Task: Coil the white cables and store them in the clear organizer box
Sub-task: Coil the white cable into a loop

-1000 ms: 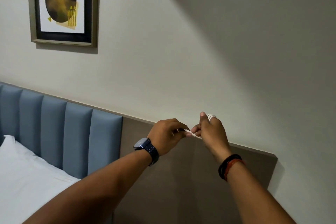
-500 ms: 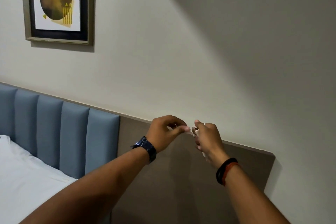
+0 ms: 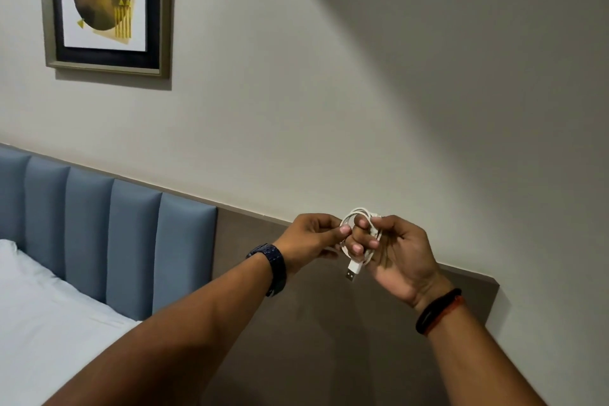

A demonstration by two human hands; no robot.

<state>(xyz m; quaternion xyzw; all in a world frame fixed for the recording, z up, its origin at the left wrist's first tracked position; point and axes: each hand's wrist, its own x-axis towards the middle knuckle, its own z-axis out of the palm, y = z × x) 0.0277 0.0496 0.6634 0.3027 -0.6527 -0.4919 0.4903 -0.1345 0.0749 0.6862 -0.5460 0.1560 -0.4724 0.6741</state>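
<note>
In front of wall, right hand [image 3: 395, 250] grip holding coiled white cable [image 3: 361, 234], left hand [image 3: 313, 236] pinching its loop.

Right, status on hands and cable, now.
Right hand holds coiled white cable, USB plug dangling. Left hand pinches a strand. Organizer box not in view.

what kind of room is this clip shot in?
Most likely a bedroom, possibly a hotel room. A blue padded headboard runs along the wall above a bed with white bedding, and a framed abstract print hangs above. No organizer box is in view.
</note>
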